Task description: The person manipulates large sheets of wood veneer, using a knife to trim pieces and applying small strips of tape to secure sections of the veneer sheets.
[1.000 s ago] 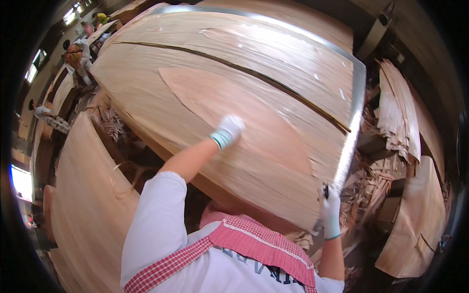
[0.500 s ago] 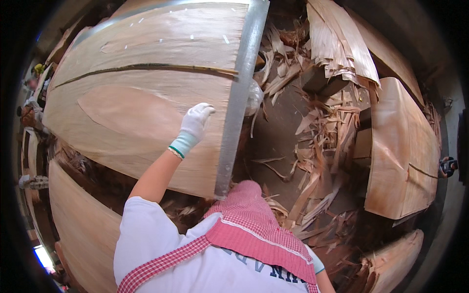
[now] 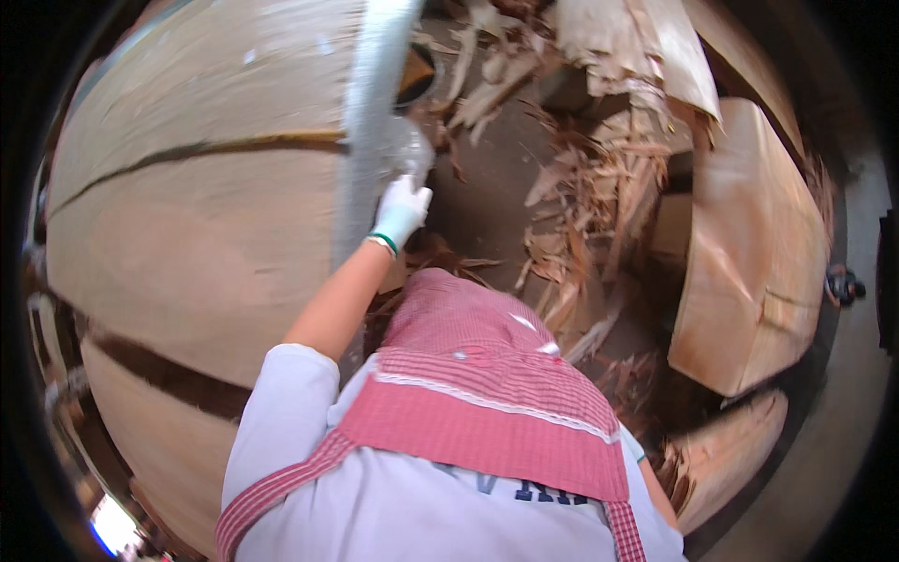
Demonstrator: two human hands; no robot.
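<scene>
I see the left hand point(image 3: 401, 208) now at the veneer sheet point(image 3: 197, 215) right edge, gloved fingers curled on it; a second ago it lay flat mid-sheet. View has swung right over floor scraps point(image 3: 581, 206), so the sheet looks mid-carry. Right hand's out of view, so I can't tell its grip.

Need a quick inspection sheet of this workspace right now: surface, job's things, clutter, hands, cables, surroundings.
Surface: dark floor, mostly littered.
Job's things: large thin wood sheet with long dark cracks, its pale edge running up the middle of the view.
Clutter: torn wood strips and splinters spread over the floor.
Hands: left hand in a white glove, at the sheet's edge; whether the fingers grip it cannot be told. Right hand not in view, hidden below the apron.
Cables: nothing seen.
Surroundings: stacked wood sheets on the right, more sheets lower left.
</scene>
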